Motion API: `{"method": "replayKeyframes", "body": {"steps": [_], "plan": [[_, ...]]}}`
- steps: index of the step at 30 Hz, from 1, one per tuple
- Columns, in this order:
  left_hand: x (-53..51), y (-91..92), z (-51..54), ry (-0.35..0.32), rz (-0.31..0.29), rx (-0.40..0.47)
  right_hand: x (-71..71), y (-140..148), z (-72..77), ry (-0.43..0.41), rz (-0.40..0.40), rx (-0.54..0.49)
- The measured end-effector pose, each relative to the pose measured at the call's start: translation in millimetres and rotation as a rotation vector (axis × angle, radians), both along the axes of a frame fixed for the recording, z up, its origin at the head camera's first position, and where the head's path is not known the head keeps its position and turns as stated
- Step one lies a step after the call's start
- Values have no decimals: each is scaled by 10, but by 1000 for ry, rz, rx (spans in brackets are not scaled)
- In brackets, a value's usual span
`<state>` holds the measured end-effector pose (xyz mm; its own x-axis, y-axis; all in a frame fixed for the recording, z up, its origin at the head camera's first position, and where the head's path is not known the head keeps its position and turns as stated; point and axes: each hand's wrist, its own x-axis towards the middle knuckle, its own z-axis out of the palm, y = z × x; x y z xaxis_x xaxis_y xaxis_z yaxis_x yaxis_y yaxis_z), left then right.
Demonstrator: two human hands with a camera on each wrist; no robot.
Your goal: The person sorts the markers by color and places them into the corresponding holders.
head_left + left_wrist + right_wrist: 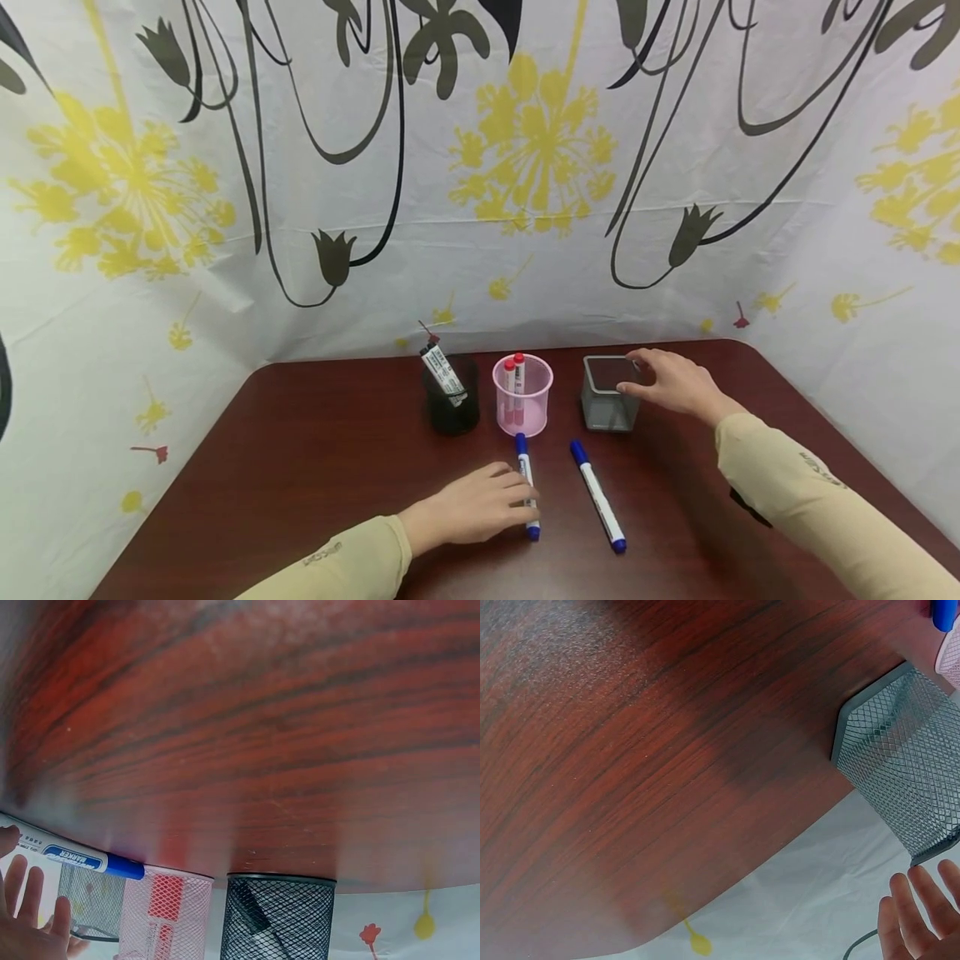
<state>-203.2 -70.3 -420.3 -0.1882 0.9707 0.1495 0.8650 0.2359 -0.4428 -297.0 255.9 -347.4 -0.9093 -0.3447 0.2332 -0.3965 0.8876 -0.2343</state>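
Observation:
Two blue-capped white markers lie on the dark red table. My left hand (480, 503) is over the left marker (524, 467), its fingers loosely bent across the barrel; in the left wrist view the fingers of the left hand (31, 911) are spread beside that marker (71, 852). The other marker (598, 498) lies to its right, untouched. At the grey square mesh holder (609, 411) my right hand (678, 385) has thumb and fingers apart by the rim; the right wrist view has the fingertips of the right hand (922, 911) close to the holder (904, 750), contact unclear.
A pink mesh cup (531, 414) with two red-capped markers stands left of the grey holder. Further left is a black mesh cup (452, 419) with black-capped markers leaning in it. Behind the table (315, 450) hangs a white patterned cloth (435, 250).

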Motion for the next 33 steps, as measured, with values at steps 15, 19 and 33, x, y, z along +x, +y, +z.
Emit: {"method": "replayKeyframes", "body": {"steps": [15,19,33], "plan": [[-67,102,-11,24,-18,-19,-7,16,-5,-12,-7,-8],[-60,108,-30,28,-10,-36,0,10,-6,-14,-3,-9],[-1,110,-22,113,-47,-34,19,2,-2,-14,3,-19]]}}
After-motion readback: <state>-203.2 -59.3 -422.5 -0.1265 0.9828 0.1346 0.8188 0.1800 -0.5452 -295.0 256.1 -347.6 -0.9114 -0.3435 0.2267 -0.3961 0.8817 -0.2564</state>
